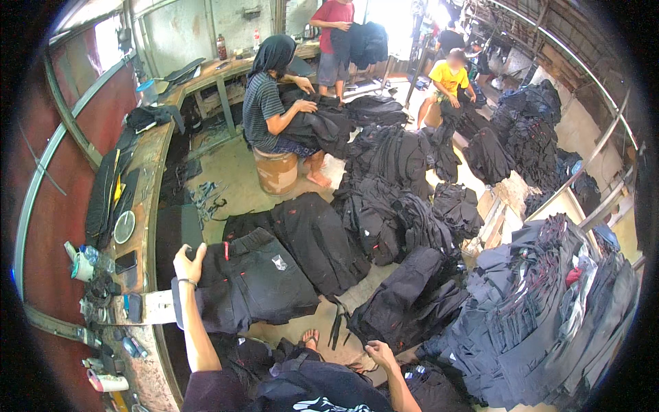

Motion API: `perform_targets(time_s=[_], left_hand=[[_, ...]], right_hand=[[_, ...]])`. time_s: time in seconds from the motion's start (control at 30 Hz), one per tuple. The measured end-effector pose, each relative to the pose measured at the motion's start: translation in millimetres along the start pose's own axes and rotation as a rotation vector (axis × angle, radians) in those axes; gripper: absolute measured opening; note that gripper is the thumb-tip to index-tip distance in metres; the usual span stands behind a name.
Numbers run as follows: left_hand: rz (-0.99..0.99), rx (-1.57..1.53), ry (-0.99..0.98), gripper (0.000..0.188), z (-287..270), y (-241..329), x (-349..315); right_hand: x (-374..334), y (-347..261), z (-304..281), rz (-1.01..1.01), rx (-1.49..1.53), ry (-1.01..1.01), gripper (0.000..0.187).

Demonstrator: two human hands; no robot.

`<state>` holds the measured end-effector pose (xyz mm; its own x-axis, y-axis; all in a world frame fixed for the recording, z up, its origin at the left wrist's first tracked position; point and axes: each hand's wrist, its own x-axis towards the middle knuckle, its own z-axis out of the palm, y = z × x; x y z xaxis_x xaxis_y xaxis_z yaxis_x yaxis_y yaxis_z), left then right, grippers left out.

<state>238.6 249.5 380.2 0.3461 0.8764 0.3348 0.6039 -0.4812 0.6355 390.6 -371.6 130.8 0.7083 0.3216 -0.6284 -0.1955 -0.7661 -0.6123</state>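
Note:
A pair of black trousers [257, 292] with a red tag and a small white mark lies partly spread in front of me. My left hand [190, 264] grips its left edge beside the worktable, with the thumb raised. My right hand [379, 355] is lower and to the right, its fingers bent together close to a dark garment [405, 302]; whether anything is in them I cannot make out. Thin black straps [338, 321] hang between the two garments. Another black garment [316, 237] lies just beyond the trousers.
A worn worktable [147, 206] runs along the left, bearing a phone [126, 261], a round dish [124, 227] and a cup [84, 266]. A large pile of dark trousers [522, 323] stands at right. A seated person [264, 103] handles cloth ahead; others are farther back.

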Motion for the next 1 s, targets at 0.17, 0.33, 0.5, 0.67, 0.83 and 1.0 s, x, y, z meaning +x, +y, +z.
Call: perform_targets(time_s=[0.17,0.33,0.5,0.67,0.83,1.0], left_hand=[[0.348,-0.449,-0.536,0.041,-39.1,157.0,-82.4],[0.789,-0.760,-1.205,0.043,-7.2,272.5,-169.3],[0.892,-0.739,-1.500,0.041,16.6,320.5,-222.7],[0.846,-0.563,-1.254,0.045,46.4,313.2,-236.7],[0.836,-0.389,-1.247,0.043,93.3,280.4,-255.2],[0.638,-0.154,-1.664,0.040,129.1,257.6,-250.8]], right_hand=[[-18.3,-64.8,-30.4,-0.230,0.093,0.027,0.049],[-25.2,-164.6,-91.1,-0.594,0.154,0.260,0.047],[-51.9,-176.2,-163.6,-0.515,0.387,0.214,0.058],[-109.0,-100.0,-191.2,-0.335,0.239,-0.165,0.058],[-151.0,-44.2,-170.0,-0.209,-0.105,-0.243,0.040],[-162.8,-60.0,-156.1,-0.189,0.058,0.380,0.036]])
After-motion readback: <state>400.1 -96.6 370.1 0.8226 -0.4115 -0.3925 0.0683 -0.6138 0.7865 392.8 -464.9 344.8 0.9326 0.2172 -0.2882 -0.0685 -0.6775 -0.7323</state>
